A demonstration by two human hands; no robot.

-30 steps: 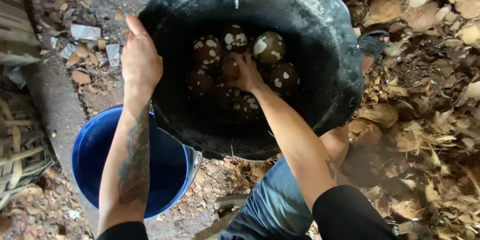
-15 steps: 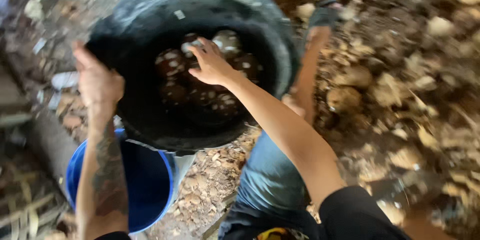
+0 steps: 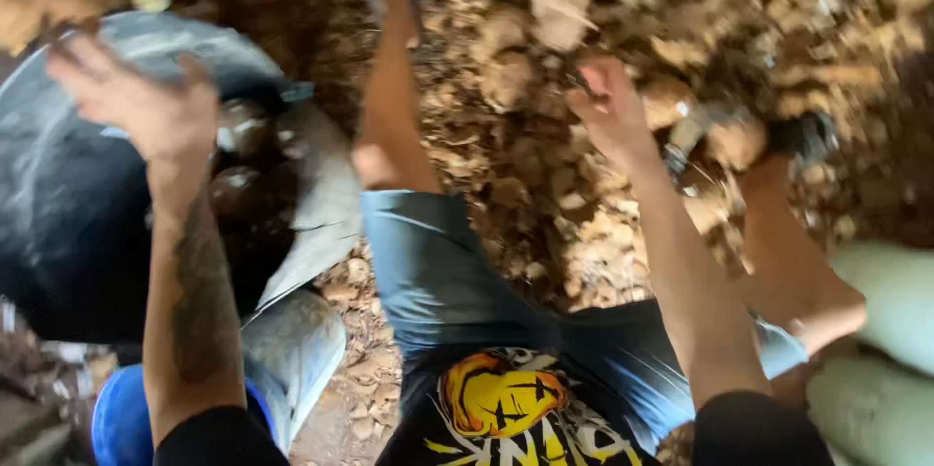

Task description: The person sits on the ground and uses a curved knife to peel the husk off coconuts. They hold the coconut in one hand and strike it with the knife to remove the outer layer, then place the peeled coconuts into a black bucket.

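Underfoot lies bare dirt thick with dry brown husk pieces (image 3: 545,203), a heap that fills the frame from 11 o'clock round to 3 o'clock; no wall or floor shows, and the whole view is smeared by motion.

At 9 o'clock a large black tub (image 3: 68,223) is tipped on its side, its mouth facing toward 3 o'clock and its depth running roughly from 9 to 3. Dark round husked coconuts (image 3: 238,194) sit just inside the rim. The left hand (image 3: 146,106) rests on the tub's upper rim with fingers spread (whether it truly grips is blurred, so I cannot tell). Below it, at 7 o'clock, the edge of a blue bucket (image 3: 122,422) shows.

Centre frame are the person's blue shorts (image 3: 438,281) and bare legs. At 1 o'clock the right hand (image 3: 608,111) hovers over the husk heap, fingers loosely parted, holding nothing. At 4 o'clock lie pale green sacks (image 3: 885,349).
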